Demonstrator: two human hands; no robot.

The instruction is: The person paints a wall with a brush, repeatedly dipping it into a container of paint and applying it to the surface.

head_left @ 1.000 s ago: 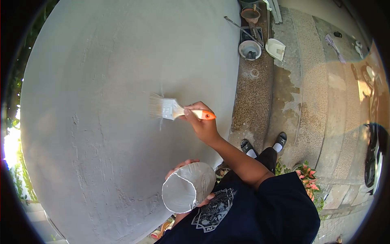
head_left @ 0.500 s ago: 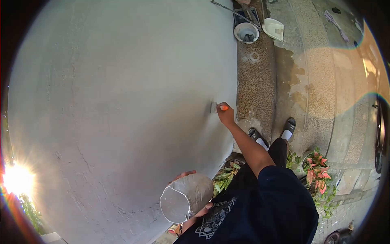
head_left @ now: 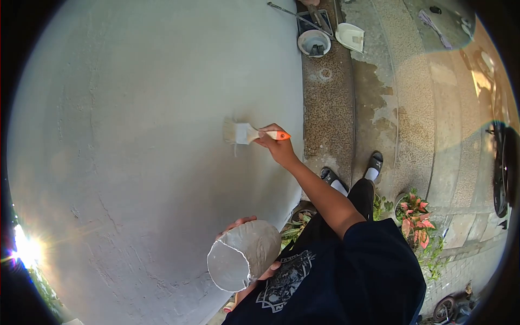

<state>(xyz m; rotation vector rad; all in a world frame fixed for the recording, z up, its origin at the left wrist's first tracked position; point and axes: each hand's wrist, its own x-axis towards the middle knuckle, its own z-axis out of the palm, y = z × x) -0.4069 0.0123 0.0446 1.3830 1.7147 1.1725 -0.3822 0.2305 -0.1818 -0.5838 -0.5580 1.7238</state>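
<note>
A wide paintbrush [head_left: 244,133] with pale bristles and an orange-tipped handle is gripped in my right hand [head_left: 275,145]. Its bristles are at the grey wall [head_left: 162,151], where a small whitish streak shows below them. Lower down, my left hand [head_left: 270,271] holds a whitish, rough-edged container [head_left: 257,246] from beneath and around its far side. The container's open mouth faces left in the view, and its inside looks pale grey. Most of my left palm is hidden behind the container.
A white basin [head_left: 314,39] with dark items inside stands on the speckled step [head_left: 327,108], near a white dustpan [head_left: 351,37] and a dark tray. Potted plants [head_left: 416,219] stand near my legs. My sandalled feet are at the step. Bright sun glares at lower left.
My right hand has moved left across the wall with the brush, which now shows its full head and handle. The left hand still holds the container. The view has shifted slightly.
</note>
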